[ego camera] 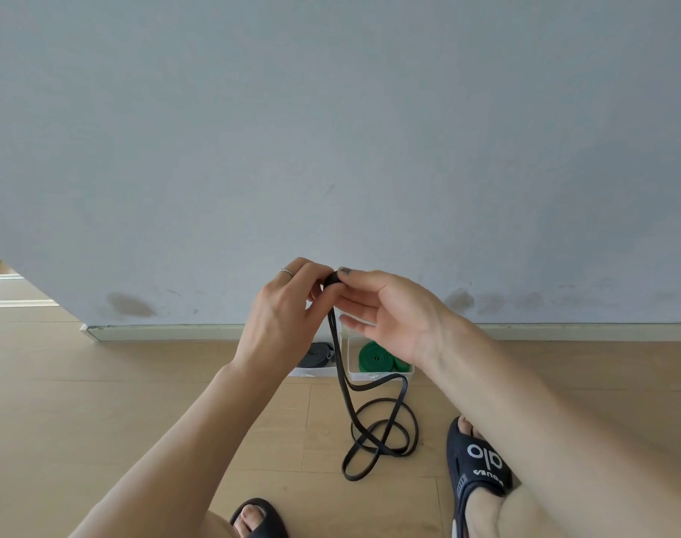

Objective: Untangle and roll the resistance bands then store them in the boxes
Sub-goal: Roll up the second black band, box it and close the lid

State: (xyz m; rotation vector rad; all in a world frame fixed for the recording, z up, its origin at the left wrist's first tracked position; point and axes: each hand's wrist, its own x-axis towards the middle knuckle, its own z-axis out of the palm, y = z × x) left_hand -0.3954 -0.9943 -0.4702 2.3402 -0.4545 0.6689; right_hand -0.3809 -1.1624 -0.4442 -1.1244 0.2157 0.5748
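Observation:
A long black resistance band (374, 425) hangs from my hands and lies in loose loops on the wooden floor. Its top end is a small tight roll pinched between my left hand (282, 310) and my right hand (389, 310), held up in front of the wall. Behind the hands, by the skirting, stand two clear boxes. The right box (354, 376) holds rolled green bands (375, 358). The left box (311, 372), partly hidden by my left wrist, holds a rolled grey band (317, 354).
A grey wall (331, 130) fills the upper view, with its corner and a doorway at the far left. My feet in black slides (480, 460) rest on the floor at the bottom, the right one close to the band's loops.

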